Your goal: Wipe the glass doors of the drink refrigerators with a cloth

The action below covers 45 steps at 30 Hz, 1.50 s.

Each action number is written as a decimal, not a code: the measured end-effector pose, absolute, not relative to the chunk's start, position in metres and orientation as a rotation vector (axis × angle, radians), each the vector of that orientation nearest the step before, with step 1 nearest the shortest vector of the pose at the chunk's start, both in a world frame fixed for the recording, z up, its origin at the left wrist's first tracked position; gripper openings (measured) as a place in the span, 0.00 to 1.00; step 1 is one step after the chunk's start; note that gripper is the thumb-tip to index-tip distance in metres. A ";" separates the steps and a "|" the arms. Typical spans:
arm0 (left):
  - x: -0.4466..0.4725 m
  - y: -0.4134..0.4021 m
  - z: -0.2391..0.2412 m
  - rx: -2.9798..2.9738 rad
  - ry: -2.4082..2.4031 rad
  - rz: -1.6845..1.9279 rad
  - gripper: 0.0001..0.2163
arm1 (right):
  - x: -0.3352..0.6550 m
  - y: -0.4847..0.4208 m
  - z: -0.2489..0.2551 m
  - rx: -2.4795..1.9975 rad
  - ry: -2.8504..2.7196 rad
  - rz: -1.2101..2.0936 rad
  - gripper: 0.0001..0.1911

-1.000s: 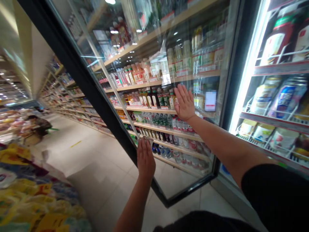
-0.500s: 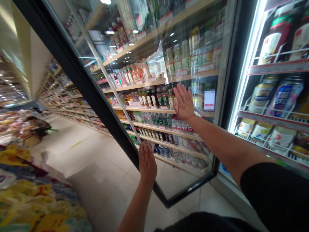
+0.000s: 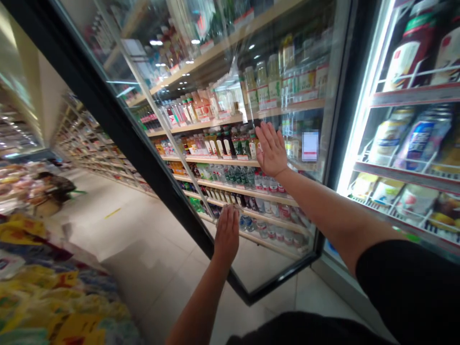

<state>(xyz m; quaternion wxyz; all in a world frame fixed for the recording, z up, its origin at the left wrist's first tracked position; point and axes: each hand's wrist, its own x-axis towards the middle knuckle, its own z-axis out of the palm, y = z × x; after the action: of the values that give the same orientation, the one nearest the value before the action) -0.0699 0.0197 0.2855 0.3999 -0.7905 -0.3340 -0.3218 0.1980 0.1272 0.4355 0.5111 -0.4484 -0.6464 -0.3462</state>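
Observation:
My right hand (image 3: 271, 151) lies flat against the glass door (image 3: 280, 261), fingers stretched and slightly spread. Lower and to the left, my left hand (image 3: 227, 235) rests its extended, close-set fingers on the same pane, just inside the black door frame (image 3: 158, 179). Something pale and thin shows at the left fingertips; whether it is a film, a cloth or a reflection I cannot tell. The door stands swung out from a lit drinks cooler (image 3: 413, 98). Through or in the glass appear shelves of bottles (image 3: 215, 146).
Cooler shelves at right hold bottles (image 3: 406, 57) and pouches (image 3: 419, 141). A small pale sign (image 3: 310, 145) shows on the door. Yellow packages (image 3: 28, 287) are piled at lower left. A person (image 3: 53, 189) crouches farther back beside the tiled aisle (image 3: 118, 230).
My left hand has slid slightly right and up along the glass, away from the black frame. My right hand keeps its place on the pane. The view has shifted slightly.

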 end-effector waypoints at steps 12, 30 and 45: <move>-0.040 0.056 0.427 -1.763 -0.778 -1.108 0.27 | 0.199 0.130 0.433 -1.038 -1.517 -0.910 0.33; -0.039 0.056 0.433 -1.956 -0.638 -0.960 0.27 | 0.194 0.122 0.437 -1.092 -1.545 -0.860 0.32; -0.034 0.071 0.481 -1.959 -0.589 -0.934 0.25 | 0.197 0.122 0.435 -1.065 -1.545 -0.874 0.32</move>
<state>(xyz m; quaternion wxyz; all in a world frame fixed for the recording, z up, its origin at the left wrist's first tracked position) -0.0337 0.0708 0.4807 0.4315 -0.7858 -0.2364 -0.3747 0.1965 0.1220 0.4354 0.5106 -0.4423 -0.6416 -0.3632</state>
